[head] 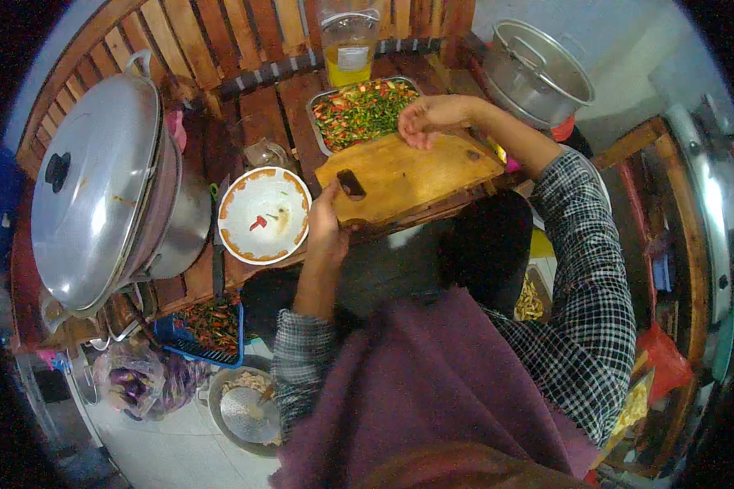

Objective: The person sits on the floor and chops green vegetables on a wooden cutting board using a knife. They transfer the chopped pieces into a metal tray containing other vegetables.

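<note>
My left hand [330, 223] grips a wooden cutting board [410, 174] at its handle end, beside the slot. The board is tilted, its far edge at the near rim of a rectangular metal tray [319, 129]. Chopped green and red vegetables [367, 113] fill that tray. Over the board's far edge, my right hand [425, 122] is bent with its fingers curled downward; whether they hold anything I cannot tell. To the left of the board, a white plate [263, 214] with an orange-patterned rim carries a few red and green scraps.
A large lidded metal pot [98, 189] stands at the left, near a knife [219, 269]. Behind the tray is a container of yellow liquid [350, 64]. An open metal pot [538, 73] stands back right. Below sit a blue basket [202, 354] and a pan [244, 406].
</note>
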Action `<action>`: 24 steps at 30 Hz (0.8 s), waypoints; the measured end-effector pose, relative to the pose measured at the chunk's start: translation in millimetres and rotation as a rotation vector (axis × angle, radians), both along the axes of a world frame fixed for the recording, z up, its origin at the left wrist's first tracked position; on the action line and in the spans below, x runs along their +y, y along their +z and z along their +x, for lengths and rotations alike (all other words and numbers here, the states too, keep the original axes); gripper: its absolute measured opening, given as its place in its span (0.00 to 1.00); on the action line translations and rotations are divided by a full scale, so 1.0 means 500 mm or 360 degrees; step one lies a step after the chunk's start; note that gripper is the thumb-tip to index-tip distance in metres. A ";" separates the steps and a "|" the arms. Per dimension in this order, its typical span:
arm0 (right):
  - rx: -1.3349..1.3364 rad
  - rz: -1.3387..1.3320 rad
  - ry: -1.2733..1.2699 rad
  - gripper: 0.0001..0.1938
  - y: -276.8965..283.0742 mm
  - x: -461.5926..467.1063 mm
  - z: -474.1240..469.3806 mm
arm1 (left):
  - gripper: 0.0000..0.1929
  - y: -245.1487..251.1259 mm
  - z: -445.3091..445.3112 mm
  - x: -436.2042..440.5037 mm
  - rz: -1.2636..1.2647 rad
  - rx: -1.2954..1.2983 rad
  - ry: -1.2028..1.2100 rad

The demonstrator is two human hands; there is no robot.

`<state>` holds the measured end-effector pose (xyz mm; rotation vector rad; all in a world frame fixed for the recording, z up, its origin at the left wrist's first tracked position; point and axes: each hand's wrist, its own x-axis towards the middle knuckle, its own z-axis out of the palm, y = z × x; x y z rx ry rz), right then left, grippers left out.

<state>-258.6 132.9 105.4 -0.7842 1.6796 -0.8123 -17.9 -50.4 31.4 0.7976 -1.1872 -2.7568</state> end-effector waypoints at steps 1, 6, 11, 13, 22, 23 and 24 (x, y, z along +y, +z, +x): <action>0.0227 -0.0122 -0.0051 0.09 -0.013 -0.004 -0.009 | 0.15 0.000 0.001 0.001 -0.0013 0.0006 -0.0030; 0.0500 -0.0453 -0.0525 0.08 -0.042 -0.029 -0.063 | 0.17 0.005 0.010 -0.003 -0.0097 0.0025 -0.0111; 0.1018 -0.0493 -0.0518 0.09 -0.018 -0.052 -0.093 | 0.18 0.008 0.013 -0.016 -0.0169 0.0147 -0.0110; 0.1300 -0.0560 -0.0458 0.09 -0.011 -0.050 -0.106 | 0.22 0.013 0.018 -0.023 -0.0227 0.0001 -0.0197; 0.1501 0.0086 -0.0699 0.21 -0.081 0.005 -0.170 | 0.17 0.005 0.037 0.038 -0.0213 -0.0036 -0.0250; 0.1514 0.0085 -0.0734 0.21 -0.096 0.004 -0.166 | 0.18 0.000 0.037 0.039 -0.0237 -0.0043 -0.0291; 0.1468 0.0155 -0.0763 0.21 -0.100 0.005 -0.164 | 0.20 -0.005 0.038 0.039 -0.0260 -0.0054 -0.0334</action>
